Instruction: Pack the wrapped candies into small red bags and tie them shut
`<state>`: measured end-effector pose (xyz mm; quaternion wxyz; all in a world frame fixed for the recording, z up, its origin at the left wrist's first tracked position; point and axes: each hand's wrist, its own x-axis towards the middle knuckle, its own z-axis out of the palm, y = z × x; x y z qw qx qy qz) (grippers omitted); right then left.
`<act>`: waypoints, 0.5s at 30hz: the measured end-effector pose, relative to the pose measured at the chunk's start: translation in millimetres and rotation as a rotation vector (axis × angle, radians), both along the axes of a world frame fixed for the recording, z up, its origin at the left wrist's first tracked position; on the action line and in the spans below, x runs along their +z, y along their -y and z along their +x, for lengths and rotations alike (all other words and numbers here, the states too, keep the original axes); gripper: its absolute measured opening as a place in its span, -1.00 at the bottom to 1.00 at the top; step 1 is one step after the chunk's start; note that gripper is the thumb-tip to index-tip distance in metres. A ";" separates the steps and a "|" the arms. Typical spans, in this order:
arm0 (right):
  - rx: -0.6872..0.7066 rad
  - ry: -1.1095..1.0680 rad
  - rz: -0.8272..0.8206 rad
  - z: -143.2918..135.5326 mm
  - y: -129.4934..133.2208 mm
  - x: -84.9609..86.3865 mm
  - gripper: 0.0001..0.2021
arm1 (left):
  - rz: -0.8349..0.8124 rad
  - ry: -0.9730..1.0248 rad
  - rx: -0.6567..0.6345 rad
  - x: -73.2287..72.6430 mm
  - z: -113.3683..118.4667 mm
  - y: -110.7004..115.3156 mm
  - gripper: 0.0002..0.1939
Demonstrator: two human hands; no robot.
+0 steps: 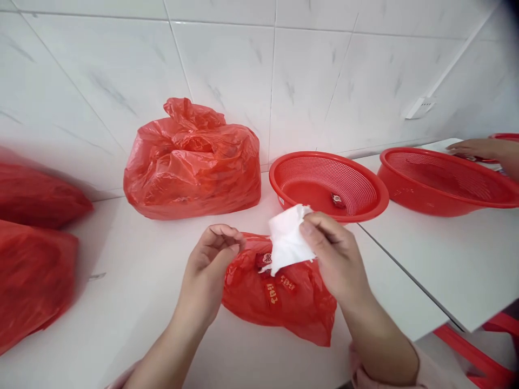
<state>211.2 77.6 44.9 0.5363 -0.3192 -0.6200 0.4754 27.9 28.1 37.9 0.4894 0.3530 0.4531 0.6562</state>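
Note:
My right hand (334, 251) pinches a folded white tissue (290, 237) with ragged edges between thumb and fingers. It is held up over a red plastic bag (284, 308) lying on the table. Small red wrapped packets (272, 293) with gold characters show on the bag, and the tissue partly covers another dark red packet (264, 260) with a pale label. To the left of the tissue, my left hand (213, 254) hovers by the bag's left edge. Its fingers are loosely curled, the thumb a little apart from them, and nothing shows in it.
A full red plastic bag (192, 173) stands against the tiled wall. Behind my right hand is a red colander (298, 194) with one small packet (337, 201). Another red basket (430, 194) sits farther right, near another person's hand (478, 147). More red bags (34, 281) lie left.

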 end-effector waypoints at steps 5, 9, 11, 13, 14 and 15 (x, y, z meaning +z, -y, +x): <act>0.190 0.246 0.228 -20.9 14.0 -0.6 -0.77 | -0.038 0.022 -0.324 2.0 10.1 10.9 -0.52; 0.160 0.267 0.158 -22.0 15.6 -3.7 -0.75 | -0.132 0.053 -0.368 -1.8 10.2 7.5 -0.64; 0.073 0.227 0.110 -14.8 15.3 -6.5 -0.75 | -0.217 0.190 -0.222 -1.0 7.2 2.5 -0.69; -0.011 0.187 0.061 -4.2 16.1 -9.4 -0.73 | -0.222 0.320 -0.037 3.4 1.1 -2.3 -0.70; -0.019 0.203 0.033 2.0 17.1 -10.7 -0.72 | -0.199 0.362 0.035 6.9 -3.3 -4.1 -0.71; 0.009 0.254 0.001 8.4 18.3 -11.6 -0.70 | -0.166 0.389 0.086 10.9 -8.3 -5.0 -0.72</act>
